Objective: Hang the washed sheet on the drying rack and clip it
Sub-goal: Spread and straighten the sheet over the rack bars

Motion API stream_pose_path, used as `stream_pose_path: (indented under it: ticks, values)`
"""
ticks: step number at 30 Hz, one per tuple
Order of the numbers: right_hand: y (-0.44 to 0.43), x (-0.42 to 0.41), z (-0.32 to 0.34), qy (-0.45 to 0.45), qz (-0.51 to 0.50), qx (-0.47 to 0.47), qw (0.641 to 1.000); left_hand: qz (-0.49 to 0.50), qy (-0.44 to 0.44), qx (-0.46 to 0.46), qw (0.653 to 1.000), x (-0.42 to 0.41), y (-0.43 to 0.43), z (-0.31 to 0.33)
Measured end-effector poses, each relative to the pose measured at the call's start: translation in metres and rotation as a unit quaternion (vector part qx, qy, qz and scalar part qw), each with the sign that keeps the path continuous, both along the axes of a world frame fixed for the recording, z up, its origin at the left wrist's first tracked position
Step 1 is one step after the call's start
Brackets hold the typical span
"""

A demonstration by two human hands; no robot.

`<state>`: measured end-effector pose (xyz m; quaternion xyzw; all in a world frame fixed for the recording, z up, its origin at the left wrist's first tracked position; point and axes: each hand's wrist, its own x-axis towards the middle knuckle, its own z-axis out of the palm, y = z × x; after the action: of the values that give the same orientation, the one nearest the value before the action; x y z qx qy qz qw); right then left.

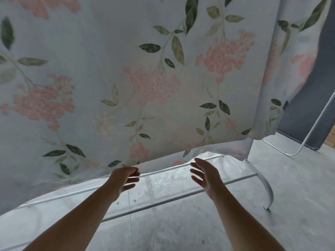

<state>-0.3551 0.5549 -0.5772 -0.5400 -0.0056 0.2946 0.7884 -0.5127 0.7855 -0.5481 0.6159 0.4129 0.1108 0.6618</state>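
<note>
Fingers (196, 170) of both your hands relaxed, holding nothing; sheet (145, 87) hem runs crosswise just above, nearest your left hand (123, 180).

- The sheet (145, 87) is pale bluish-white, printed with pink flower clusters and green leafy stems. It hangs draped over the rack right in front of me and fills most of my view, spread fairly flat.
- Its bottom hem runs in a loose curve, low at my left and rising to the right, where another fold of the sheet hangs down beside the near layer.
- The drying rack (163, 170) is white metal tubing. Two horizontal rails show below the hem, and at the right a curved leg stands on the concrete floor (299, 196).
</note>
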Motion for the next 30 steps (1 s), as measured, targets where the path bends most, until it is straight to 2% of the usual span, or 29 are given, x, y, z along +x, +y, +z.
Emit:
stream_pose_path:
  ticks: [5,9,14,18,21,25,30]
  values:
    - [0.023,0.011,0.003,-0.018,0.049,-0.022,0.998,0.039,-0.004,-0.022,0.999,-0.002,0.006,-0.009]
    - [0.048,0.013,-0.002,0.009,0.059,-0.019,0.998,0.067,-0.022,-0.13,0.989,0.003,0.013,-0.038]
    - [0.09,0.029,-0.022,0.093,0.039,-0.032,0.994,0.141,-0.112,-0.241,0.953,0.028,0.017,-0.082]
    - [0.12,0.042,-0.033,0.095,-0.01,-0.038,0.995,0.177,-0.224,-0.302,0.909,0.045,0.03,-0.106]
    - [0.129,0.046,-0.035,0.071,-0.03,-0.058,0.995,0.196,-0.266,-0.32,0.888,0.054,0.044,-0.106]
    - [0.132,0.05,-0.031,0.026,-0.039,-0.099,0.994,0.212,-0.241,-0.302,0.898,0.066,0.054,-0.108]
    - [0.127,0.046,-0.047,-0.043,-0.049,-0.204,0.977,0.287,-0.236,-0.284,0.884,0.066,0.056,-0.115]
